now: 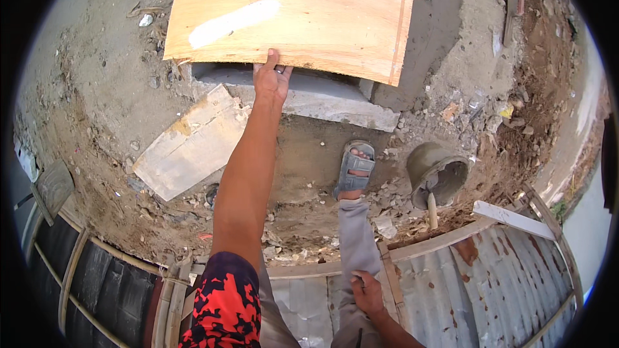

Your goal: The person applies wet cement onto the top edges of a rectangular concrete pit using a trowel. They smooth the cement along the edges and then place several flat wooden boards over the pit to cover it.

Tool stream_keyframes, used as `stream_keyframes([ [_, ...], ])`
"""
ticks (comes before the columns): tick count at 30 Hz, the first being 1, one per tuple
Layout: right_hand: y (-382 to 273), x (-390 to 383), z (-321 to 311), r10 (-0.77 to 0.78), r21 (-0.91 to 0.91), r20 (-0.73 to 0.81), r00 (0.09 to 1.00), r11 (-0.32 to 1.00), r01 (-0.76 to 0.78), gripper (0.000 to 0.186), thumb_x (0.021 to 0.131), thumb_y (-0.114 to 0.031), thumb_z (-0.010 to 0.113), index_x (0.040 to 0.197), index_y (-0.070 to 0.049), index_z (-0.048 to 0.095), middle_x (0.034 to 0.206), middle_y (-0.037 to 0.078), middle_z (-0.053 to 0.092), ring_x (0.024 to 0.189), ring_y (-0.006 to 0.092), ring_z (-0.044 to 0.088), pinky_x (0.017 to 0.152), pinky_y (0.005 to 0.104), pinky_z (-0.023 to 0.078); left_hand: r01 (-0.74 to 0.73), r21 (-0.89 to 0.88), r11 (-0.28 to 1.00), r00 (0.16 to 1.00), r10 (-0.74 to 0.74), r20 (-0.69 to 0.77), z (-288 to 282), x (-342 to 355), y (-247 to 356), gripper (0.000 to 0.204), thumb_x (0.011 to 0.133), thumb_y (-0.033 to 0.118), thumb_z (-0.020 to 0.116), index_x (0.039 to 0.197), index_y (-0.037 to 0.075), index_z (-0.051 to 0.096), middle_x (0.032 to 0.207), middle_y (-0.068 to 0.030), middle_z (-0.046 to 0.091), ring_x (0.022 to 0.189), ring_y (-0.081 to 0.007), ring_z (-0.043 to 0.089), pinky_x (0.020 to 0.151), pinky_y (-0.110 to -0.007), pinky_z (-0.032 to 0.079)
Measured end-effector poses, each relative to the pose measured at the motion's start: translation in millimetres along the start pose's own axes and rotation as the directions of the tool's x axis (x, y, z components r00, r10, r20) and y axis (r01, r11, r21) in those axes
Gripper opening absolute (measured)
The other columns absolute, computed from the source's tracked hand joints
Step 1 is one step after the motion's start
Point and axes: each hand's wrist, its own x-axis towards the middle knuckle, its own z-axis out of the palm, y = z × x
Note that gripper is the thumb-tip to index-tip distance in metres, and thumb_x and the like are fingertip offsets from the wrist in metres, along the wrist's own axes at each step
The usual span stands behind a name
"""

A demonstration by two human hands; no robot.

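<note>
My left hand [272, 81] grips the near edge of a plywood sheet [309, 16], thumb on top and fingers beneath. The thin sheet bows slightly and carries a white smear on its face. It lies over a concrete box-like opening [322, 100], whose near rim and dark gap show below the sheet's edge. My right hand [366, 292] is at my grey trouser leg near the knee, its fingers curled in, with no tool visible in it.
A worn board [193, 142] lies on the ground at left of the opening. Right of my sandalled foot [356, 169], a tilted bucket [438, 174] holds grey mortar and a wooden-handled tool [432, 211]. Rusty corrugated metal sheets [490, 277] with wooden framing stand nearest me. Rubble is scattered about.
</note>
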Motion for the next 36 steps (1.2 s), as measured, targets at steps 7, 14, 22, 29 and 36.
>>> stream_keyframes([
  [7,-8.7,6.4,-4.2,0.039,-0.023,0.045,0.998,0.999,-0.038,0.019,0.090,-0.014,0.060,0.105,-0.003,0.063,0.096,0.020,0.067,0.086,0.0364,0.067,0.075,0.0401,0.053,-0.011,0.053,0.999,0.999,0.009,0.044,-5.0,14.1,-4.1,0.046,0.094,0.007,0.061,0.133,0.012,0.036,0.125,-0.0109,0.053,0.114,-0.0289,0.054,0.105,-0.055,0.042],
  [14,-2.4,9.5,1.2,0.047,0.041,0.057,0.997,0.998,-0.049,0.019,0.090,-0.012,0.060,0.105,-0.003,0.063,0.094,0.020,0.067,0.082,0.0370,0.066,0.072,0.0410,0.053,0.014,0.165,0.986,0.998,-0.026,0.065,-10.3,24.0,1.5,0.041,0.097,0.006,0.056,0.132,0.002,0.037,0.126,-0.0132,0.052,0.116,-0.0323,0.053,0.107,-0.056,0.041],
  [22,-2.3,12.7,0.6,0.069,0.027,0.040,0.997,0.997,-0.070,0.020,0.090,-0.014,0.060,0.106,-0.003,0.063,0.089,0.019,0.068,0.079,0.0367,0.067,0.069,0.0411,0.053,0.125,0.363,0.923,0.987,-0.152,0.045,-2.2,34.0,3.6,0.036,0.101,0.006,0.043,0.133,-0.007,0.034,0.134,-0.0206,0.044,0.119,-0.0401,0.050,0.108,-0.058,0.040],
  [29,0.1,11.4,0.1,0.082,0.026,0.044,0.996,0.996,-0.083,0.020,0.089,-0.014,0.060,0.107,-0.004,0.064,0.092,0.019,0.068,0.082,0.0356,0.068,0.071,0.0396,0.054,0.163,0.406,0.899,0.986,-0.157,-0.048,2.5,37.3,-1.3,0.038,0.101,0.002,0.039,0.136,-0.008,0.029,0.138,-0.0225,0.038,0.125,-0.0431,0.045,0.107,-0.059,0.041],
  [36,-2.3,14.5,1.8,0.186,0.009,0.069,0.980,0.982,-0.187,0.022,0.090,-0.015,0.061,0.108,-0.005,0.065,0.092,0.019,0.069,0.083,0.0347,0.068,0.072,0.0388,0.054,0.160,0.330,0.930,0.986,-0.169,-0.003,-1.6,38.7,-7.3,0.035,0.101,0.003,0.040,0.132,-0.009,0.031,0.135,-0.0259,0.036,0.123,-0.0447,0.045,0.104,-0.058,0.046],
])
